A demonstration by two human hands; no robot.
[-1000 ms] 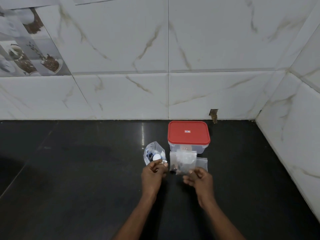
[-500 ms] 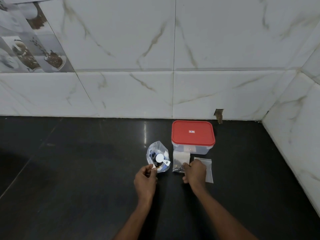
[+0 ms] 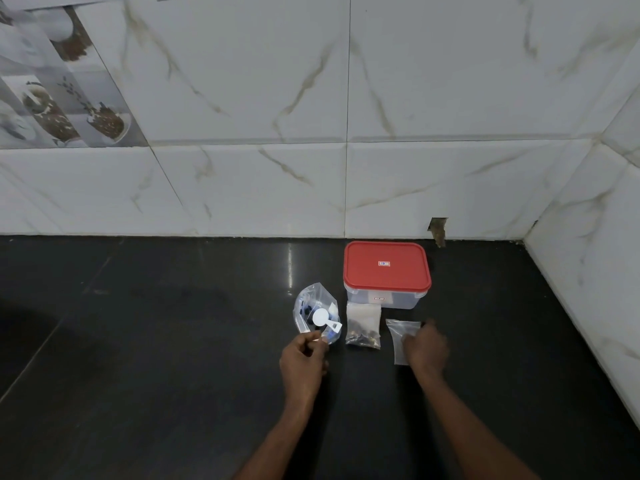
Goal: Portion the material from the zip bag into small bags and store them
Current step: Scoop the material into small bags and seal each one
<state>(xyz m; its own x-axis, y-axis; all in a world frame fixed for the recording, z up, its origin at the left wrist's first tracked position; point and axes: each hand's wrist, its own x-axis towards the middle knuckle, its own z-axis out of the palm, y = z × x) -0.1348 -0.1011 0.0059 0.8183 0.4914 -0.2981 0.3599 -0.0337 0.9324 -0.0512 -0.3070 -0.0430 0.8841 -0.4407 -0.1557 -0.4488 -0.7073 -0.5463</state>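
A clear zip bag with dark blue pieces stands open on the black counter. My left hand grips the handle of a white measuring scoop, whose bowl is over the bag's mouth. A small bag holding dark material lies just right of it. My right hand rests on an empty small clear bag lying flat further right, fingers spread over it. Behind them a clear box with a red lid stands closed.
The black counter meets a white marble-tiled wall at the back and another wall on the right. A chipped gap shows in the back tile behind the box.
My right hand let go of the filled small bag and moved right onto the empty bag. The left hand drew back slightly, still with the scoop at the zip bag.
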